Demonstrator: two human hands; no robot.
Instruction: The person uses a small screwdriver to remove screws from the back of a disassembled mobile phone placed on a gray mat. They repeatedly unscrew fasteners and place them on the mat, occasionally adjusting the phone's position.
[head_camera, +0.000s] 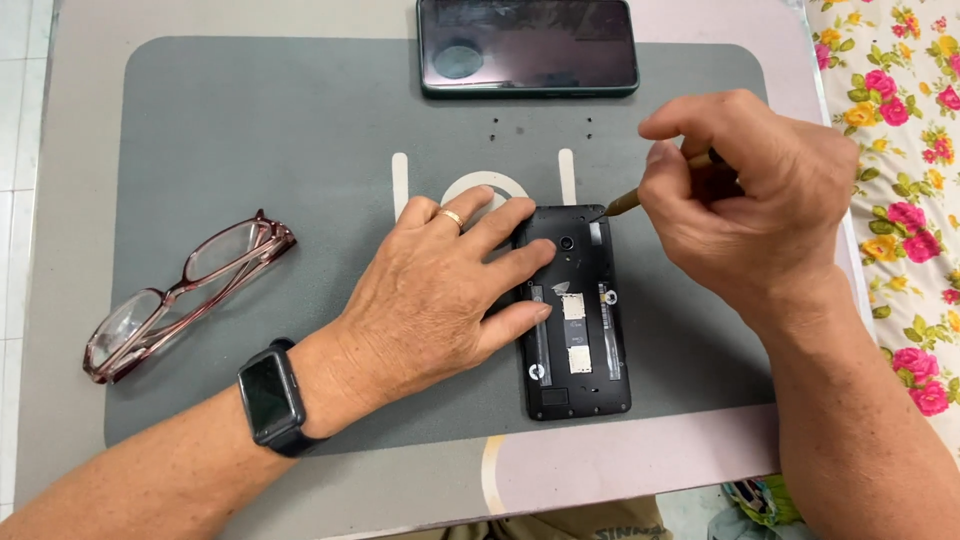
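Grey work mat (250, 130) covers table. L hand (440, 285) lies flat, fingers spread, pressing opened black phone (575, 315) at mat centre-right. R hand (745, 195) w/ fingers pinched round a screwdriver (628, 202), tip at phone's top-right corner. Second phone (527, 47) at far edge; glasses (185, 295) left; tiny screws (540, 126) btwn phones.

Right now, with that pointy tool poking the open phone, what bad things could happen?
The tool in the right hand touches the top corner of the open phone; a slip might scratch its exposed parts. The tiny screws lying loose on the grey mat could roll away or get brushed off. The glasses near the left hand could get bumped by that arm.
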